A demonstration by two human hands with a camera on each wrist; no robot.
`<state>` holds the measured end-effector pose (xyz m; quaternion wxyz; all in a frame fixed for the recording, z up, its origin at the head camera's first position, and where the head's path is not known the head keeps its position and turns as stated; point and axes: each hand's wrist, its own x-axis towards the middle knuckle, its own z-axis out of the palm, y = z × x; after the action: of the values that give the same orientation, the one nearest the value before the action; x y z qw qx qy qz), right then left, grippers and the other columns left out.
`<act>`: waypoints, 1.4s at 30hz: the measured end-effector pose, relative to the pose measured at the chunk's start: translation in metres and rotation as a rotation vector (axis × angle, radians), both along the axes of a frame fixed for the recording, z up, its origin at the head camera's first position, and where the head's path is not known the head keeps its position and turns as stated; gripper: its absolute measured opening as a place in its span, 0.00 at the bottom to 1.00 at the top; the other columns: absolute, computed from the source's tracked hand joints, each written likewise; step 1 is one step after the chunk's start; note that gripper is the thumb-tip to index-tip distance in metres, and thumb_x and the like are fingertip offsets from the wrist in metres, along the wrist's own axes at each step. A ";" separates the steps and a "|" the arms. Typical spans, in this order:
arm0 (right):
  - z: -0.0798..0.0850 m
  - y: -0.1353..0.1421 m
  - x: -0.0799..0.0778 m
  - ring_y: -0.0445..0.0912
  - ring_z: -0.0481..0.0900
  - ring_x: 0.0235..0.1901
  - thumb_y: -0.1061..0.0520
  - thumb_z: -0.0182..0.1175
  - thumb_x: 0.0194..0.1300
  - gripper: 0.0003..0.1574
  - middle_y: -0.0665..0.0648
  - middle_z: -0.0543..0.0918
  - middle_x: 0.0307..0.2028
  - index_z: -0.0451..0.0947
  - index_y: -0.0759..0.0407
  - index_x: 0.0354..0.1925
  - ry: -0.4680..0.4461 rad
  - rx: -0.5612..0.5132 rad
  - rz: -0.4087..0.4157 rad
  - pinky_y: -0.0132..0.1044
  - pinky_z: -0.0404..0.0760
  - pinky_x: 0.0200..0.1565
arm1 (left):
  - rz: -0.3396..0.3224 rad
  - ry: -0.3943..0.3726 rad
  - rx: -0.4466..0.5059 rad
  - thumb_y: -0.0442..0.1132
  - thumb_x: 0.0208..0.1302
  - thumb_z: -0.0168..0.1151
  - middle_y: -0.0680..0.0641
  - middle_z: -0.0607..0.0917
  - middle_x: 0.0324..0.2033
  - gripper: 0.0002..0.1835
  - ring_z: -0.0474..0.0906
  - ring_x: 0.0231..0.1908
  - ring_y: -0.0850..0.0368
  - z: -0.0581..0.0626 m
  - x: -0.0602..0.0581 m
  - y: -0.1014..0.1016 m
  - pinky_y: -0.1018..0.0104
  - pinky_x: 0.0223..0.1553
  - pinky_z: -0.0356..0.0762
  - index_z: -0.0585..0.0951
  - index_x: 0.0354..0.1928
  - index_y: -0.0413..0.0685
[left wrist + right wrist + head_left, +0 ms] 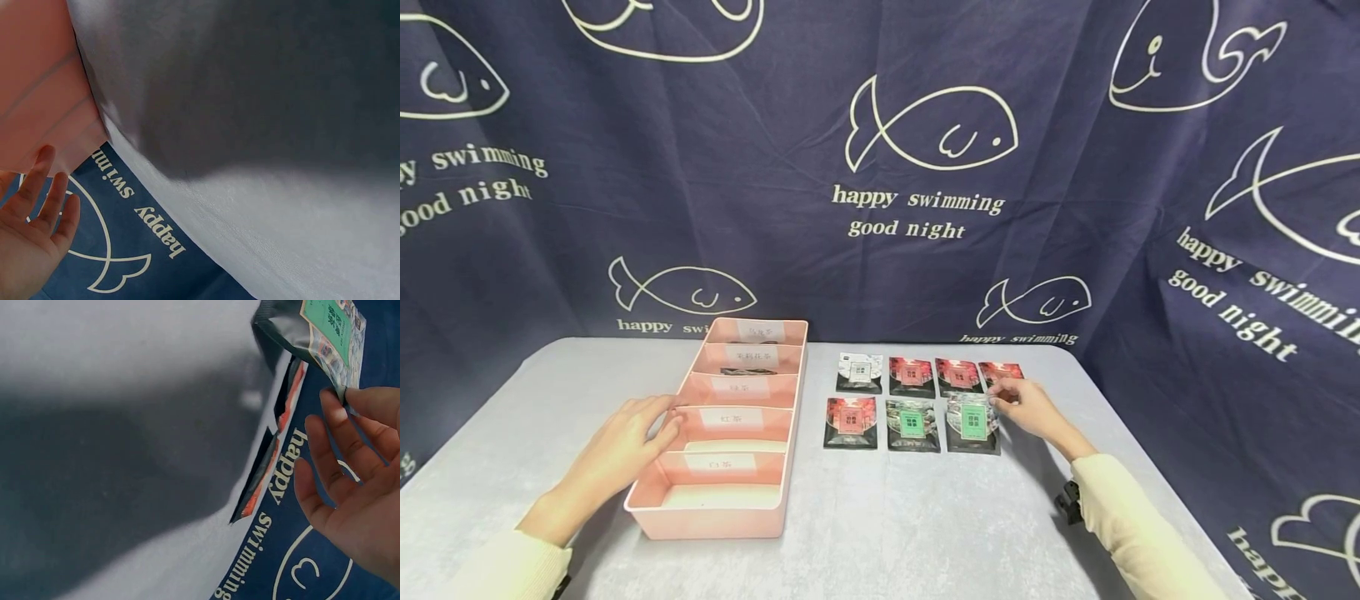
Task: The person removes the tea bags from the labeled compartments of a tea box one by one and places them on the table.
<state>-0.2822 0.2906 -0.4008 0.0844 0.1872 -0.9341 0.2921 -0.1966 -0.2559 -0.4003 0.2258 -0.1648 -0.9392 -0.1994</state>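
Observation:
My left hand (632,437) rests at the left rim of a long pink divided box (786,467). In the left wrist view, its fairly straight fingers (45,187) lie against the box's outer wall. My right hand (1030,408) pinches the upper right corner of a green-labelled tea packet (972,423) between thumb and fingertips. In the right wrist view, this packet (331,337) looks tilted up off the table, while the other fingers are loosely bent. Just behind it lies a red tea packet (1000,369), partly covered by the hand.
Left of the pinched packet lie another green packet (913,425) and a red packet (850,422). The back row has a white packet (859,372) and more red ones (912,377). The box's labelled compartments run front to back; a dark packet (748,372) shows in one.

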 end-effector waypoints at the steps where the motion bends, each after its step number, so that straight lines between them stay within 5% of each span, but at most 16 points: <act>1: -0.002 0.000 -0.002 0.38 0.73 0.26 0.68 0.59 0.55 0.04 0.55 0.80 0.24 0.77 0.65 0.32 -0.002 0.001 0.001 0.30 0.74 0.30 | -0.001 0.004 0.001 0.41 0.60 0.57 0.39 0.82 0.42 0.13 0.74 0.46 0.39 0.000 0.000 0.000 0.45 0.48 0.70 0.78 0.45 0.43; 17: -0.011 -0.005 -0.007 0.49 0.79 0.30 0.68 0.56 0.55 0.09 0.63 0.81 0.29 0.75 0.70 0.37 -0.073 0.077 -0.010 0.39 0.79 0.34 | 0.011 -0.014 -0.001 0.42 0.63 0.54 0.39 0.82 0.42 0.13 0.74 0.47 0.39 0.000 -0.001 0.000 0.45 0.49 0.69 0.77 0.46 0.43; 25: 0.000 -0.008 -0.006 0.51 0.80 0.32 0.66 0.56 0.56 0.12 0.62 0.82 0.31 0.74 0.72 0.40 -0.078 0.078 -0.033 0.47 0.80 0.41 | 0.008 -0.004 -0.002 0.42 0.62 0.54 0.39 0.82 0.41 0.13 0.74 0.46 0.40 -0.001 -0.001 -0.001 0.45 0.48 0.70 0.77 0.45 0.43; 42: 0.019 -0.067 0.000 0.47 0.80 0.32 0.64 0.57 0.58 0.11 0.59 0.82 0.34 0.76 0.67 0.41 -0.018 0.078 0.067 0.38 0.80 0.35 | 0.009 0.007 -0.007 0.41 0.61 0.56 0.39 0.82 0.42 0.13 0.75 0.46 0.39 0.000 0.000 0.000 0.45 0.48 0.70 0.77 0.45 0.43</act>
<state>-0.2826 0.2232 -0.3814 0.0588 0.2187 -0.9388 0.2596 -0.1964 -0.2559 -0.4004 0.2292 -0.1620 -0.9398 -0.1946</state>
